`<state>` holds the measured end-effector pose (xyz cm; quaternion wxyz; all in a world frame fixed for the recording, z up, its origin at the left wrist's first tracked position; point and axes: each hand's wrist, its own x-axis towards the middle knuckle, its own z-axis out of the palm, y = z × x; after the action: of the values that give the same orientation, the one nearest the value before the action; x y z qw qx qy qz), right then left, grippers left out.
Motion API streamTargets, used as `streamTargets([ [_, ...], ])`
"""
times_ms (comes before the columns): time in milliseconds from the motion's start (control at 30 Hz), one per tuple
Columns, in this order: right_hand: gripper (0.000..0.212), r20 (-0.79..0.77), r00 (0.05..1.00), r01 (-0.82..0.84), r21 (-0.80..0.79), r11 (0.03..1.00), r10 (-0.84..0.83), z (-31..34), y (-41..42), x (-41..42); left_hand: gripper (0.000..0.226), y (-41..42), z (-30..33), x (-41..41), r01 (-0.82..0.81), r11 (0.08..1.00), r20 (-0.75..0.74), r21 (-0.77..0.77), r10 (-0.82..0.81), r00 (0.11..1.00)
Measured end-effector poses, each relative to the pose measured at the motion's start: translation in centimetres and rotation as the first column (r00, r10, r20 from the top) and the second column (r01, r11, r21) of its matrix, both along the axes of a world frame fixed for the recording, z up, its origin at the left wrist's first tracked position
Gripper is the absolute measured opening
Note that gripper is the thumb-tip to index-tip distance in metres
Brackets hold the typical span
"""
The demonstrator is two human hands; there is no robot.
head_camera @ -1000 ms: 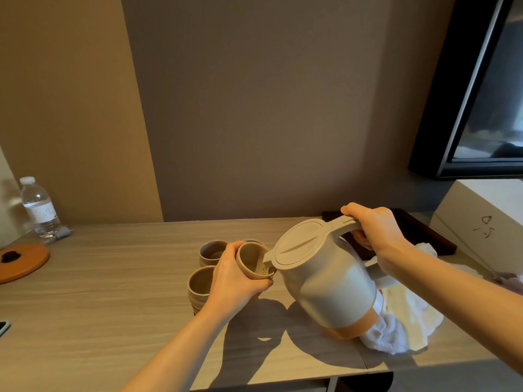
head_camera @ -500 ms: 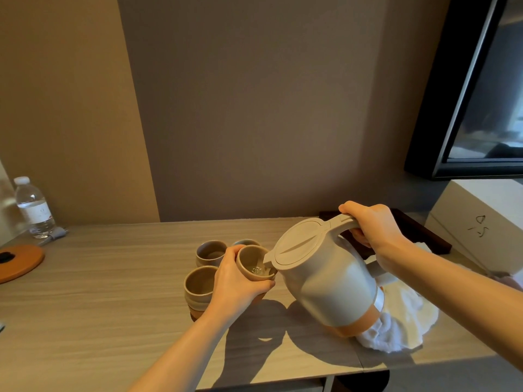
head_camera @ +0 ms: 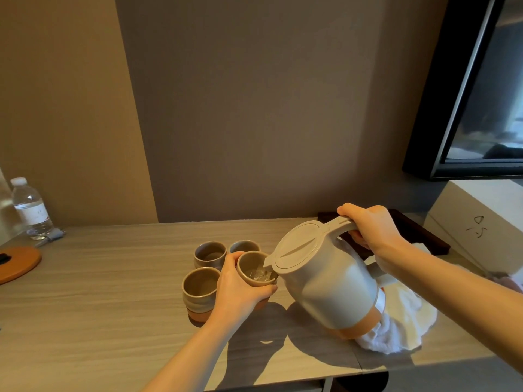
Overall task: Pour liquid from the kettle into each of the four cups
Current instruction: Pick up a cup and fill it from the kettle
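Note:
My right hand (head_camera: 370, 230) grips the handle of a beige kettle (head_camera: 325, 281) with an orange base, tilted left off the table. Its spout rests over the rim of a tan cup (head_camera: 254, 271), and clear liquid splashes inside that cup. My left hand (head_camera: 239, 290) wraps around this cup and holds it tilted toward the spout. Three more tan cups stand on the wooden table (head_camera: 99, 301): one near left (head_camera: 199, 290), one behind it (head_camera: 210, 251), and one at the back (head_camera: 244, 246), partly hidden by my left hand.
A white cloth (head_camera: 402, 323) lies under and right of the kettle. A dark tray (head_camera: 418, 236) and a white box (head_camera: 478, 222) sit at the right. A water bottle (head_camera: 29, 210) and an orange round lid (head_camera: 17, 263) are at the far left.
Liquid has appeared in the held cup as the kettle tilted a little further. Both hands stay in nearly the same place.

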<state>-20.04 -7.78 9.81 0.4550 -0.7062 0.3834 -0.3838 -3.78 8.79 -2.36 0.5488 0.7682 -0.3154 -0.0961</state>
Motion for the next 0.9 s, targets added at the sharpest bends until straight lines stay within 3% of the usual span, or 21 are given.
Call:
streamTargets([
  [900,0.034,-0.055,0.998,0.011,-0.044,0.999,-0.013,-0.3,0.3,0.7,0.088,0.1,-2.0,-0.1,-0.032,0.997,-0.065,-0.071,0.028,0.998],
])
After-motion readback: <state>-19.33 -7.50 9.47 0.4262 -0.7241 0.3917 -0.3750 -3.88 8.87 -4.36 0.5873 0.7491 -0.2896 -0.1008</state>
